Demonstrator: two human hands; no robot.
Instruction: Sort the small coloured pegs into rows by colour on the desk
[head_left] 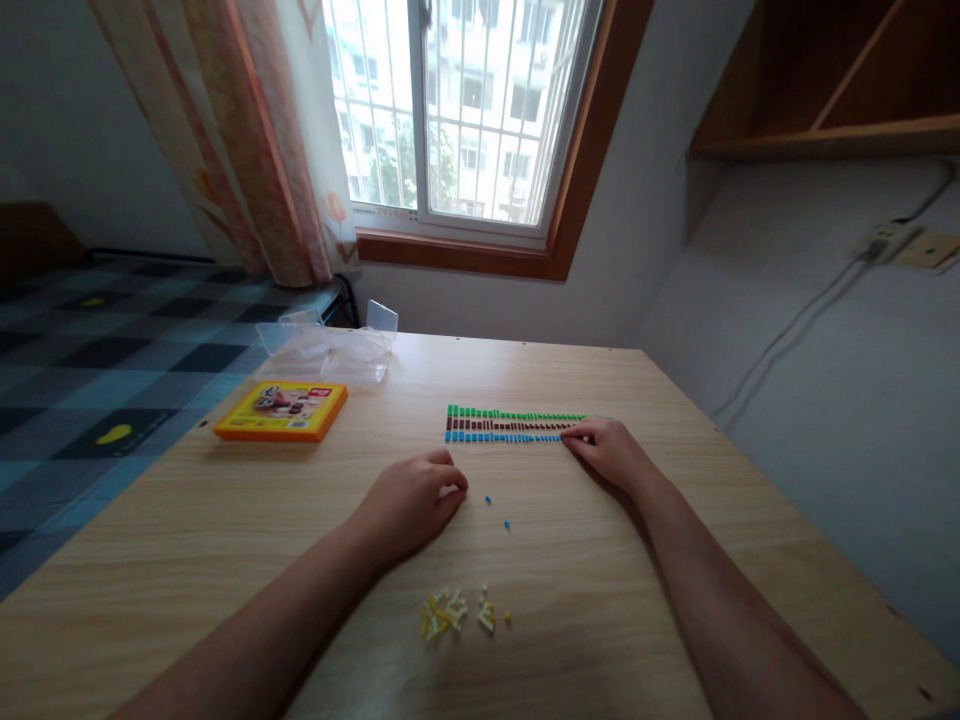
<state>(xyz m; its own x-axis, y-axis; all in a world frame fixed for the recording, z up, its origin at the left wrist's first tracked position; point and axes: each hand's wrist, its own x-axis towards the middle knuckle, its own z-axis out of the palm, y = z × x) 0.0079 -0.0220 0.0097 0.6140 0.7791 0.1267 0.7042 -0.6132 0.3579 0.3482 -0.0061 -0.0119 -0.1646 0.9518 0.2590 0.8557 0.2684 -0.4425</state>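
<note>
Three lines of tiny building bricks lie side by side on the table: a green row (487, 413), a brown row (480, 425) and a blue row (480, 437). At the right end of the blue row, my right hand (604, 447) pinches a small blue brick, mostly covered by the fingertips. My left hand (420, 500) rests on the tabletop with curled fingers, thumb and forefinger tips together; whether anything sits between them is hidden. Just right of it are two loose blue bricks, one farther (488, 499) and one nearer (507, 524).
Closer to me lies a pile of yellow and cream bricks (444, 612), beside a smaller cluster (486, 612). A yellow-orange box (281, 412) and clear plastic packaging (330, 352) occupy the table's left side (187, 520). Beyond are a bed (112, 350) and a window (480, 120).
</note>
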